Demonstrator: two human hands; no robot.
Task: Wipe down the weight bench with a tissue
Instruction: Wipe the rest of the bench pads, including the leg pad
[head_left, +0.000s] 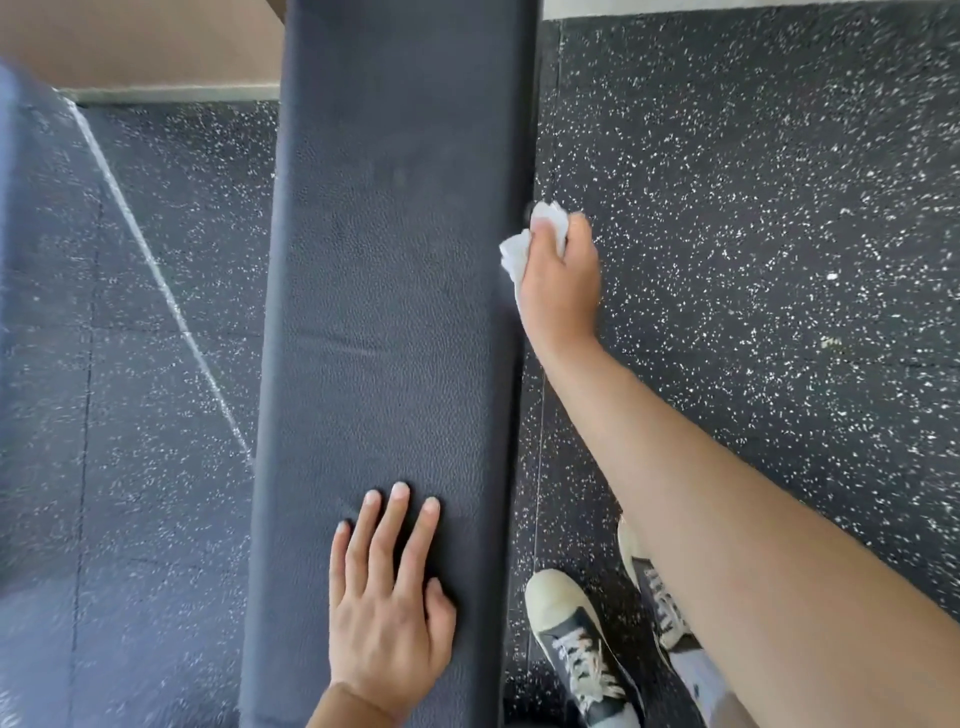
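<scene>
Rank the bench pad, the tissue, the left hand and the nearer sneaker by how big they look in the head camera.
1. bench pad
2. left hand and nearer sneaker: too alike to rank
3. tissue, partly hidden by the right hand

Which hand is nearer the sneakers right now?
Left. The left hand rests flat on the bench pad, just beside the sneakers. The right hand grips the tissue farther up the bench's edge.
</scene>
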